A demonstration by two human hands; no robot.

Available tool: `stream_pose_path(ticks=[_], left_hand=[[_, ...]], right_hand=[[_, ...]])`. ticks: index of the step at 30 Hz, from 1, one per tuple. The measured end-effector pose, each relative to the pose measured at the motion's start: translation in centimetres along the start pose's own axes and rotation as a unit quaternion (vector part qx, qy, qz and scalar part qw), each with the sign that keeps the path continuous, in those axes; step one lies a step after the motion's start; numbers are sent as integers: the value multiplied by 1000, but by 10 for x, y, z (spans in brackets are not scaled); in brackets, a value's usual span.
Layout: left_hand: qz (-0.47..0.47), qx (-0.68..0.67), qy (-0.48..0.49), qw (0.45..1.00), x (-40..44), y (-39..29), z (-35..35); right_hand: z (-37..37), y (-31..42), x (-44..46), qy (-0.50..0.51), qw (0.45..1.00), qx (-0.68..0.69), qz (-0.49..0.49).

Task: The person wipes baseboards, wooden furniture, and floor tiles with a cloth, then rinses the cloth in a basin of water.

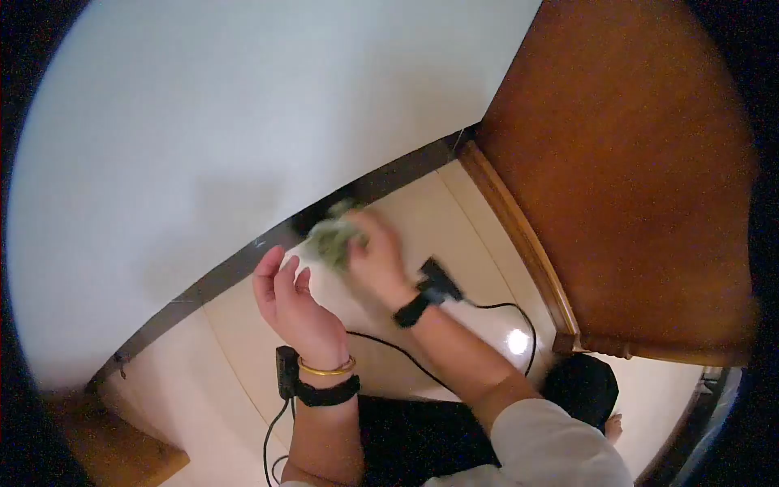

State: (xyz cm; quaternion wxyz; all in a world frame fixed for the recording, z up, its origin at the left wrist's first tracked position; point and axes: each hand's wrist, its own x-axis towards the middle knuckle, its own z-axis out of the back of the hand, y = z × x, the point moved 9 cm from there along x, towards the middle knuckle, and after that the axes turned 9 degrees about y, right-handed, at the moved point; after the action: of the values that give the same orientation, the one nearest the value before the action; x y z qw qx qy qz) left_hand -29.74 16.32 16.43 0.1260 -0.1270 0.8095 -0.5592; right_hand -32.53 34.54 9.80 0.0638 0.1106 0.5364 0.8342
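My right hand (376,253) is closed around a crumpled green and white cloth (331,242), blurred by motion. The cloth is up against the dark baseboard (406,169) at the foot of the white wall. To its left, my left hand (299,307) is raised above the floor, fingers loosely curled and apart, with nothing in them. A gold bangle (327,369) and a black strap circle my left wrist. On my right wrist is another black strap (414,309) with a small black device attached.
A brown wooden furniture panel (633,187) with a moulded base stands at the right. Another wooden piece (130,442) is at the lower left. Black cables (531,325) run from the wrist devices over the glossy tiled floor (243,357). The white wall (219,105) rises ahead.
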Motion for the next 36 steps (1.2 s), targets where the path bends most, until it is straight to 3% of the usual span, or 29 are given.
stream_pose_path(ticks=[1,2,4,6,8,14,17,20,23,24,27,29,30,32,35,36], left_hand=[[4,0,16,1000,-3,3,-1],[10,1,33,999,-2,5,-4],[32,13,63,997,-9,16,-18],[53,39,102,993,-7,25,-26],[54,60,119,990,13,11,-32],[46,74,136,987,30,-3,-37],[47,98,170,979,24,14,-42],[3,119,192,974,20,29,-45],[-33,145,217,965,18,44,-62],[-61,152,219,962,19,42,-64],[-108,196,205,953,13,17,-60],[-117,232,227,938,9,16,-57],[-120,268,197,935,3,17,-50],[-132,333,144,922,-9,9,-37],[-167,517,143,827,-36,15,-6],[-95,560,217,794,-42,23,10]], right_hand=[[36,-6,1,-84,993,-82,-16],[63,-21,15,-97,973,-207,-18],[109,-28,24,-35,916,-391,-77],[118,-89,17,-20,895,-441,-70],[119,-92,12,8,893,-448,-25],[143,-80,-141,174,830,-504,-165],[146,-103,-239,182,772,-529,-303],[128,-120,-269,169,729,-551,-370],[112,-94,-219,150,774,-504,-353],[96,-113,-203,109,773,-555,-288],[19,-40,-134,160,810,-555,-97],[-27,-23,-105,111,936,-332,29],[-39,-15,-102,93,970,-208,81],[-43,-2,-100,94,993,-39,56],[-25,1,-98,96,973,210,-3],[-23,-4,-98,101,952,287,-30]])
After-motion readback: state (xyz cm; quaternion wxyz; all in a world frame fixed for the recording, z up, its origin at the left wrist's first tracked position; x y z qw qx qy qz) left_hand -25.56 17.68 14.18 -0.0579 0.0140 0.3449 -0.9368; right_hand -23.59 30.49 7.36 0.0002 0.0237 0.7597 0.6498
